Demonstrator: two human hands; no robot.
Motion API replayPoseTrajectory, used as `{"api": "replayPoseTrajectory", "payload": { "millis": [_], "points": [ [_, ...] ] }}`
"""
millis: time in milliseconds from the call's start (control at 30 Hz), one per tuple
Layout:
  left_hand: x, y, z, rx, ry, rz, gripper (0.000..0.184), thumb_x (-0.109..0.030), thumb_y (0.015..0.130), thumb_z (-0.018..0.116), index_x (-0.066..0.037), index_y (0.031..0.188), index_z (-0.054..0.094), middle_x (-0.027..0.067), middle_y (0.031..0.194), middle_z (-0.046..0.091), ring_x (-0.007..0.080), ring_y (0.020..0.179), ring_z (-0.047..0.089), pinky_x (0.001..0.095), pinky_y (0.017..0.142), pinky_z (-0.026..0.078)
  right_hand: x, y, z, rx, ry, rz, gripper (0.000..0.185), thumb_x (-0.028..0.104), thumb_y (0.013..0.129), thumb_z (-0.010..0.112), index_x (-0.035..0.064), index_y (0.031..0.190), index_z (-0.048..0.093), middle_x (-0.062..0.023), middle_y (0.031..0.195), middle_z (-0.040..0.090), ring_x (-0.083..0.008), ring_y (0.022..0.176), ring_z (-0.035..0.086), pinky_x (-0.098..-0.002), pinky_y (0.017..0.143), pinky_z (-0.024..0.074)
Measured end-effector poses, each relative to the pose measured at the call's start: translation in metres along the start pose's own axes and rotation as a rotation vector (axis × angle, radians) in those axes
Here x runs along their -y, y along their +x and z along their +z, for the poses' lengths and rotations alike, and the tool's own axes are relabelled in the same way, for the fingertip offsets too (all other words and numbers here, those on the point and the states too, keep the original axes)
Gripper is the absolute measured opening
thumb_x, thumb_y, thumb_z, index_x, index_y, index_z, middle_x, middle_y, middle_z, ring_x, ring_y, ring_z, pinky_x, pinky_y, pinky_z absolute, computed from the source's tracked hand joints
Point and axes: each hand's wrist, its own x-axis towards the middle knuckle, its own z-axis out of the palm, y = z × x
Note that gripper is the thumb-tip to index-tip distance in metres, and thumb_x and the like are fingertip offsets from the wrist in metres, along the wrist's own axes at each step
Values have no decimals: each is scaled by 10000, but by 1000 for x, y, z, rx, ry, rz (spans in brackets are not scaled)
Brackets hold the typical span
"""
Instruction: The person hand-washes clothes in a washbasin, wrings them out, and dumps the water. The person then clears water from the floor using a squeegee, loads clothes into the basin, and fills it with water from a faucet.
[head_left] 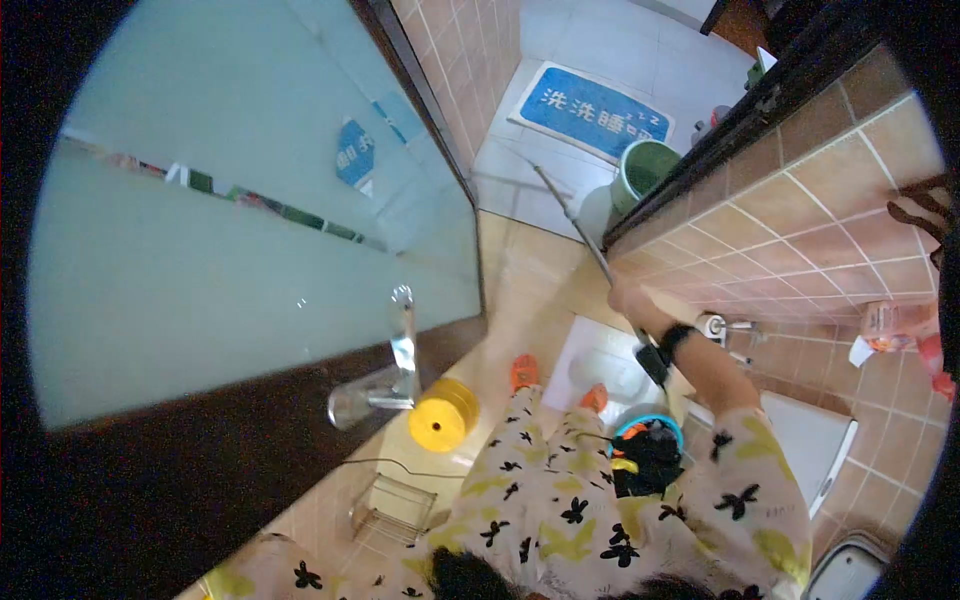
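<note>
My right hand (632, 300) is wrapped around a long thin metal pole (586, 238). The pole runs from the tiled floor beyond the doorway back past my wrist, where a dark flat part (652, 365) shows by the black wristband; its exact kind is unclear. Below that arm stands a blue-rimmed basin (682, 440) with black and orange cloth in it. A white squat toilet (590, 362) lies in the floor beneath the hand. Of my left arm only a patterned sleeve (270, 570) shows at the lower left; the hand itself is out of sight.
A frosted glass door (240, 270) with a metal handle (403, 350) stands at the left. A yellow drum-shaped object (443, 415) and a wire rack (392, 508) sit nearby. A green bucket (645, 172) and a blue mat (595, 108) are beyond the doorway. Tiled wall (800, 215) bounds the right.
</note>
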Motion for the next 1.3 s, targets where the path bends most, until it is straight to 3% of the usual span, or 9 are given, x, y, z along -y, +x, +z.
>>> {"api": "replayPoseTrajectory", "payload": {
  "millis": [267, 400, 600, 733, 867, 967, 1133, 1200, 1300],
  "points": [
    [-7, 9, -20, 53, -23, 70, 177, -127, 782, 491, 7, 881, 551, 159, 931, 538, 320, 884, 482, 409, 831, 365, 76, 182, 84, -82, -2, 195, 295, 124, 828, 468, 22, 1101, 515, -192, 935, 606, -327, 904, 587, -385, 752, 486],
    [-5, 13, -22, 66, -26, 98, 185, -128, 785, 489, 8, 894, 550, 160, 946, 537, 321, 896, 481, 409, 837, 364, 54, 94, 62, -12, -217, 20, 353, 217, 880, 363, -40, 1091, 480, -171, 906, 617, -303, 836, 609, -382, 677, 499],
    [-5, 28, -9, 46, -24, 180, 197, -130, 790, 485, 9, 915, 549, 161, 967, 536, 324, 915, 479, 409, 847, 361, -5, -31, 42, 210, -33, 193, 497, 309, 917, 172, -49, 1091, 469, -237, 893, 595, -369, 892, 566, -432, 782, 443],
    [-6, 40, -5, 22, -31, 234, 206, -131, 793, 483, 10, 928, 548, 162, 981, 535, 325, 927, 478, 409, 853, 359, -11, -120, 49, 369, -229, -1, 628, 395, 910, 100, -67, 1080, 491, -259, 963, 575, -359, 932, 557, -440, 864, 391],
    [-9, 52, -3, 4, -35, 304, 214, -132, 796, 481, 11, 942, 547, 162, 996, 535, 327, 939, 477, 409, 860, 357, -29, -164, 80, 485, -141, 190, 488, 310, 880, 349, -74, 1180, 369, -239, 973, 574, -352, 924, 563, -422, 768, 468],
    [-13, 60, -3, 1, -32, 365, 221, -133, 799, 480, 12, 952, 547, 163, 1006, 534, 328, 949, 476, 409, 865, 356, -15, -193, 39, 444, -174, 45, 440, 143, 799, 488, -25, 1186, 363, -238, 909, 583, -362, 848, 586, -425, 679, 489],
    [-21, 72, 0, -12, -22, 458, 232, -134, 802, 477, 13, 969, 546, 164, 1024, 533, 330, 964, 475, 409, 873, 354, -14, -220, 33, 378, 214, 107, 346, 124, 784, 492, -7, 1098, 426, -226, 804, 588, -330, 649, 604, -403, 570, 502],
    [-25, 78, 1, -13, -16, 501, 237, -135, 804, 476, 13, 975, 545, 165, 1031, 533, 331, 970, 474, 409, 876, 353, -6, -221, 29, 517, 693, 326, 310, 109, 786, 468, -3, 1074, 441, -200, 755, 586, -304, 594, 596, -397, 539, 494],
    [-32, 88, 3, -16, -5, 572, 244, -135, 806, 475, 14, 985, 545, 165, 1042, 532, 332, 979, 473, 409, 881, 352, -26, -194, 73, 424, 324, 170, 396, 79, 783, 447, 27, 1174, 410, -184, 737, 593, -317, 604, 595, -391, 562, 502]
  ]
}}
